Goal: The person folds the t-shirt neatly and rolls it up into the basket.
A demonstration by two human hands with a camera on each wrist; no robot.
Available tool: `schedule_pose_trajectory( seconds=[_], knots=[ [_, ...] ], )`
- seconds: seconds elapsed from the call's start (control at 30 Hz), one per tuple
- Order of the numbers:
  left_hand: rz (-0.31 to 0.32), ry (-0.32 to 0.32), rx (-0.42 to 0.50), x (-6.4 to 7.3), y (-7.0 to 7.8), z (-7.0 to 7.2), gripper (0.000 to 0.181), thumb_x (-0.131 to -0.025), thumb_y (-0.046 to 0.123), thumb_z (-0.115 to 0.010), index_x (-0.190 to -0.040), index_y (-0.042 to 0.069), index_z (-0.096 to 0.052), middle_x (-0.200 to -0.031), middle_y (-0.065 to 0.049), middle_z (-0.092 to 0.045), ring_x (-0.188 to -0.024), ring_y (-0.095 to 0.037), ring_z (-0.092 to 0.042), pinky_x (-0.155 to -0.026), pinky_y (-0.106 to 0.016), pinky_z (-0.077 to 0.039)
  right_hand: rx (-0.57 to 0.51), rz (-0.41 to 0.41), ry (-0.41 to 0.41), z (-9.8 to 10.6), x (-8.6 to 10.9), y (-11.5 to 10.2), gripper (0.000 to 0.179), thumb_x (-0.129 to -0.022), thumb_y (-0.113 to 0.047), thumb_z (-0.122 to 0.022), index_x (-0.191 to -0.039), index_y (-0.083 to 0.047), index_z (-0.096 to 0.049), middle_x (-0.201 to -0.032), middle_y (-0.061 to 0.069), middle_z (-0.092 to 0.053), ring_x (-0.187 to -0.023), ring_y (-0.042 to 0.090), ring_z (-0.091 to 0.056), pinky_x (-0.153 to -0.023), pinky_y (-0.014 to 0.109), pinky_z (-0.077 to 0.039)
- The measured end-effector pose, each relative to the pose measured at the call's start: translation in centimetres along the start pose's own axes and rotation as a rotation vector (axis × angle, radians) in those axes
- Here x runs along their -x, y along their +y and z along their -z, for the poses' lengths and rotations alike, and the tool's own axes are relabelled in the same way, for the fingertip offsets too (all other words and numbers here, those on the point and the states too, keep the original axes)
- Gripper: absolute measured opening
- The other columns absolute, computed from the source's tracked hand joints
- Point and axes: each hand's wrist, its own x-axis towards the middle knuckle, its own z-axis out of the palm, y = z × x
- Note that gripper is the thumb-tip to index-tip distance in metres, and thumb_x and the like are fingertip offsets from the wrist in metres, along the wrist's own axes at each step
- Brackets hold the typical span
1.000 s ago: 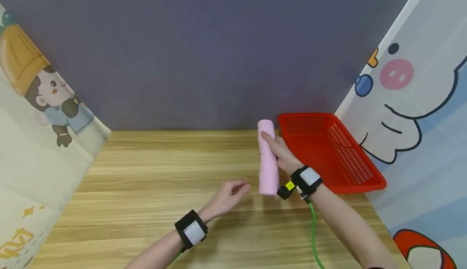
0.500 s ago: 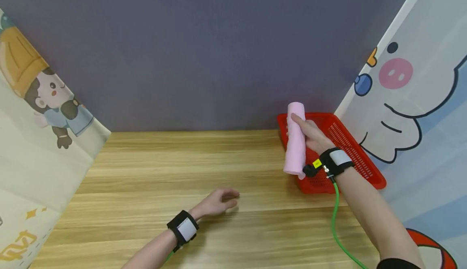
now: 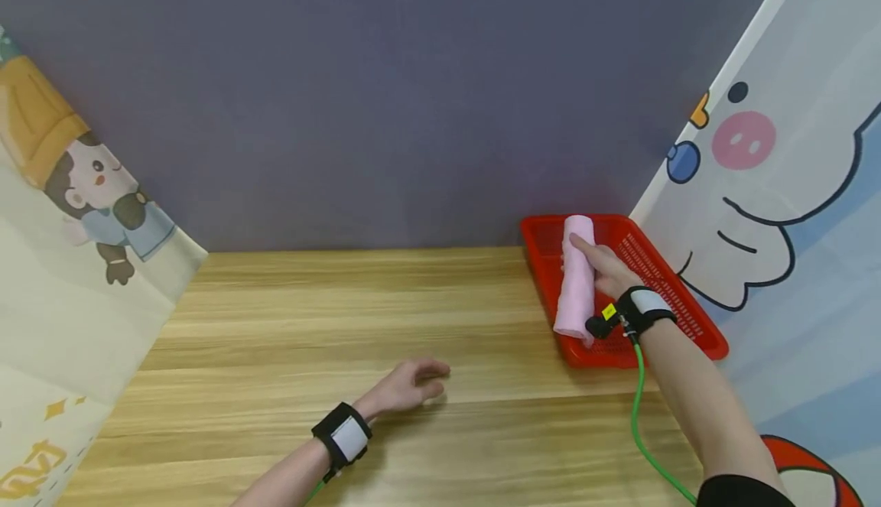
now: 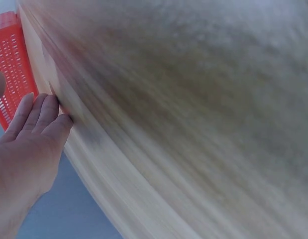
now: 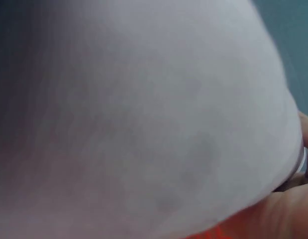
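A rolled-up pink towel (image 3: pixel 575 293) lies lengthwise over the left part of a red plastic basket (image 3: pixel 664 281). My right hand (image 3: pixel 607 268) grips the roll from its right side, thumb on top and the other fingers curled round the far side. In the right wrist view the towel (image 5: pixel 158 99) fills most of the picture, with part of the hand (image 5: pixel 295 211) at the lower right. Over the table, left of the basket, my left hand (image 3: pixel 404 387) is held with relaxed fingers and nothing in them; the left wrist view shows its palm (image 4: pixel 32 154).
The wood-grain table (image 3: pixel 310 323) spreads left and in front of the basket. A dark grey panel (image 3: pixel 385 109) stands behind, and cartoon-printed sheets flank both sides. A green cable (image 3: pixel 640 423) trails from my right wrist toward the front.
My right hand has carried the rolled towel rightward from beside the basket, then lowered it into the basket. My left hand has drawn back slightly left and toward the front, its fingers loosening.
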Motion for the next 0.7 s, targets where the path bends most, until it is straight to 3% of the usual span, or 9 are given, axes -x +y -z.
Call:
schedule_pose_trajectory(
  seconds=[0.3, 0.5, 0.6, 0.7],
  knots=[
    [-0.011, -0.081, -0.029, 0.0, 0.2, -0.4, 0.040, -0.096, 0.014, -0.063, -0.132, -0.003, -0.058, -0.149, -0.022, -0.052, -0.140, -0.040, -0.048, -0.117, -0.052, -0.037, -0.004, 0.037, 0.017, 1.5, -0.3, -1.2, 0.090, -0.093, -0.051, -0.065, -0.158, -0.023, -0.010, -0.128, -0.001, -0.048, -0.117, 0.018, -0.054, -0.086, 0.025, -0.054],
    [0.030, -0.117, -0.012, 0.0, 0.3, -0.3, 0.040, -0.096, 0.015, -0.064, -0.132, 0.000, -0.059, -0.155, -0.019, -0.045, -0.145, -0.037, -0.043, -0.120, -0.051, -0.032, 0.097, -0.037, -0.063, 1.8, -1.5, 0.3, 0.081, -0.097, -0.048, -0.061, -0.156, -0.017, -0.015, -0.112, -0.003, -0.061, -0.105, 0.016, -0.061, -0.097, 0.030, -0.053],
    [0.031, -0.118, -0.017, 0.0, 0.3, -0.3, 0.039, -0.096, 0.015, -0.065, -0.132, -0.001, -0.059, -0.156, -0.018, -0.045, -0.145, -0.036, -0.043, -0.120, -0.052, -0.032, 0.118, -0.076, -0.100, 1.8, -2.0, 1.5, 0.075, -0.099, -0.046, -0.059, -0.153, -0.014, -0.019, -0.107, -0.002, -0.062, -0.099, 0.016, -0.063, -0.095, 0.030, -0.055],
    [0.038, -0.114, -0.025, 0.0, 0.4, -0.3, 0.040, -0.096, 0.015, -0.065, -0.132, 0.000, -0.059, -0.156, -0.017, -0.044, -0.146, -0.034, -0.042, -0.120, -0.051, -0.031, 0.106, -0.114, -0.123, 1.3, -2.3, 2.4, 0.072, -0.099, -0.044, -0.059, -0.151, -0.011, -0.021, -0.114, 0.000, -0.055, -0.099, 0.015, -0.061, -0.088, 0.028, -0.056]
  ],
)
